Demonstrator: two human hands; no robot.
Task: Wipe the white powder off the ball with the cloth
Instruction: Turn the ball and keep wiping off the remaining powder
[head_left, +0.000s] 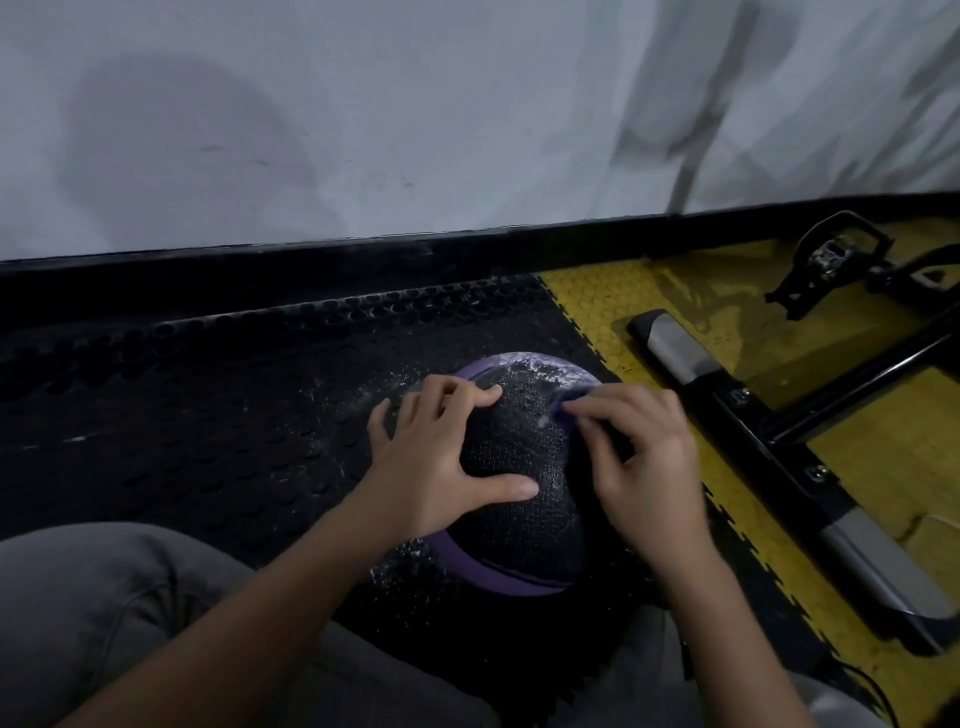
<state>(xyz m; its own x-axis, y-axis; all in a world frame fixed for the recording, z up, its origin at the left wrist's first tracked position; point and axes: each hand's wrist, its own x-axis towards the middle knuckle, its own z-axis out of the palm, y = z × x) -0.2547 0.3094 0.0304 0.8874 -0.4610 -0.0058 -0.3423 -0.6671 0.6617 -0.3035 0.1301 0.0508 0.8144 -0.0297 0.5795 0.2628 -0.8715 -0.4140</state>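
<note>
Black, pebble-textured ball with purple bands (519, 452) sits on the wide black studded rubber mat (182, 415), close in front of the person's knees; the round studs give a sphere little to settle against, so a hard sideways stroke could roll it onto the yellow studded floor tiles (675, 291) and against the black-and-silver metal frame of an exercise machine (680, 349) near its right side. Next comes the brace: the left hand (431, 467) lies on the ball's left flank with fingers and thumb spread wide and flat, pressing rather than gripping; if that palm slides on dusty rubber, the ball would likely spin under the wipe instead of coming clean. The right hand (649, 467) has its fingers curled and pinched together on a small blue cloth (566, 402) at the ball's upper right; only a sliver of cloth shows, so it may be bunched, and a bunched wad could slip out or merely smear. Smallest, the white powder (535, 366) clings to the far top, lodged in the texture; more lies scattered on the mat, where a rolling ball would pick it up again.
</note>
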